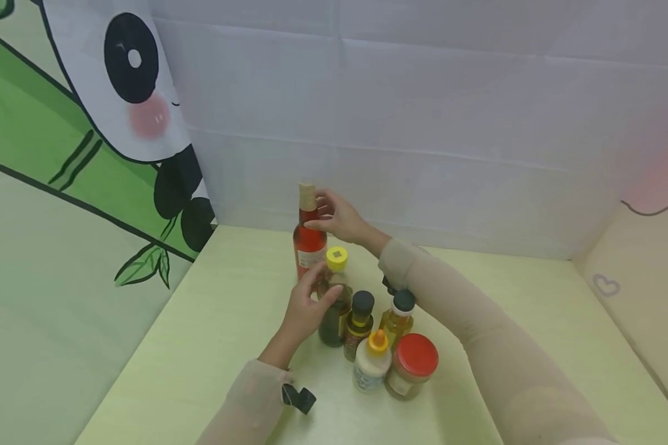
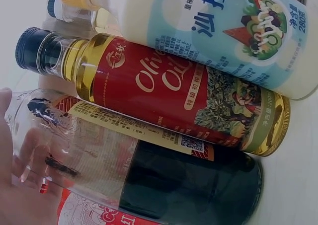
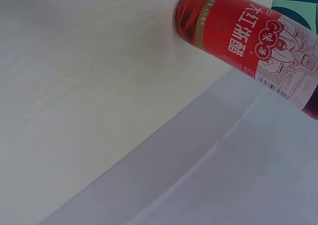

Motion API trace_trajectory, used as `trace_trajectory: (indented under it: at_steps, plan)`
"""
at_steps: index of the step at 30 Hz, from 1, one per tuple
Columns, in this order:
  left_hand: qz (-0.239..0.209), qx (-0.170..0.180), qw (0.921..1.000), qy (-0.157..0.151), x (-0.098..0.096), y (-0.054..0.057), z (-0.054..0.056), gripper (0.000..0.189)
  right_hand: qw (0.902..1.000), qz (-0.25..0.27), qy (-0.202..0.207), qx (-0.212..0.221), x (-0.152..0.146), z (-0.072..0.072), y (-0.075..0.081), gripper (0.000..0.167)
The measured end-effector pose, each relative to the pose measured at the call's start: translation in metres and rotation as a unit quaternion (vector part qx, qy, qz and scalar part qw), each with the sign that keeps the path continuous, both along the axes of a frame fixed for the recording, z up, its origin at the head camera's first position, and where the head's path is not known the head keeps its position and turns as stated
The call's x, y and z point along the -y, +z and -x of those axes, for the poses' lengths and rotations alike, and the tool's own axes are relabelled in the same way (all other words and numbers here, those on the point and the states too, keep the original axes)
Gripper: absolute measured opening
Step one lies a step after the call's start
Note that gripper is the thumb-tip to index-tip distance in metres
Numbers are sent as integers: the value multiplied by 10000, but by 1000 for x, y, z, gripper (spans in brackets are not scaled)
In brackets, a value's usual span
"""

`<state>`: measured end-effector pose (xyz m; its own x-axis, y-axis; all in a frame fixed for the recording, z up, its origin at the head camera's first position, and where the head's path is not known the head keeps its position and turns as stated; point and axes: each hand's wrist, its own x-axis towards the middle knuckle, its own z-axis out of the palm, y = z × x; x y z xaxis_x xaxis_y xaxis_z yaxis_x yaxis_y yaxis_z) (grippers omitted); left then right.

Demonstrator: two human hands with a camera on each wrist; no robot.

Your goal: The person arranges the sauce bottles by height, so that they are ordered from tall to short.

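My right hand (image 1: 342, 219) holds the neck of a tall red vinegar bottle (image 1: 305, 241) with a pale gold cap, at the back of the table. Its red and white label (image 3: 268, 41) faces the right wrist camera, where that hand is out of sight. Closer to me, my left hand (image 1: 306, 309) grips the upper part of a glass bottle of dark sauce (image 1: 331, 324) topped by a yellow cap (image 1: 336, 256). Through its clear top, fingers (image 2: 32, 140) show behind the glass in the left wrist view. Both bottles stand upright, the vinegar just behind the sauce.
Right of the dark sauce stand an olive oil bottle (image 1: 359, 330), a salad dressing bottle (image 1: 372, 371) with an orange tip, a dark-capped yellow bottle (image 1: 398, 321) and a red-lidded jar (image 1: 414, 364). Behind the table (image 1: 506, 296) hangs a pale cloth (image 1: 451, 154).
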<state>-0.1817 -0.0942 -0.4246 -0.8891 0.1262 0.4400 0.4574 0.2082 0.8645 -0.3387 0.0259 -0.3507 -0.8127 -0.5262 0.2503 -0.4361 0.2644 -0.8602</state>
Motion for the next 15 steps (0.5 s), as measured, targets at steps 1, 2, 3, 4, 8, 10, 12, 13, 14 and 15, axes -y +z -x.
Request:
trace_trajectory:
  at_steps: [1,2,3,4,8,10,12,13,14,15]
  plan:
    - [-4,-14,10000,-16,0,0,0,48,10000,-6,-13,25,0,1,0,62]
    - [9,-18,10000,-20,0,1,0,49,10000,-6,-22,44,0,2,0,62]
    - [14,-26,10000,-30,0,1,0,49,10000,-11,-39,60,0,2,0,62]
    - [19,-23,10000,-38,0,1,1,50,10000,-11,-51,66,-1,3,0,62]
    - [66,25,10000,-52,-1,4,0,52,9999,-17,-60,97,-2,5,0,62]
    - [66,42,9999,-66,-1,5,0,52,9999,-25,-55,114,-3,6,0,62]
    - [63,46,9999,-76,-1,5,0,52,9999,-25,-46,133,-4,7,0,62]
    - [57,47,9999,-81,-1,5,0,52,9999,-20,-36,144,-4,7,0,63]
    - [56,50,9999,-81,-1,5,1,53,9999,-4,-19,165,-4,7,0,63]
    - [60,57,9999,-88,-1,5,1,53,9999,0,-9,165,-4,7,0,63]
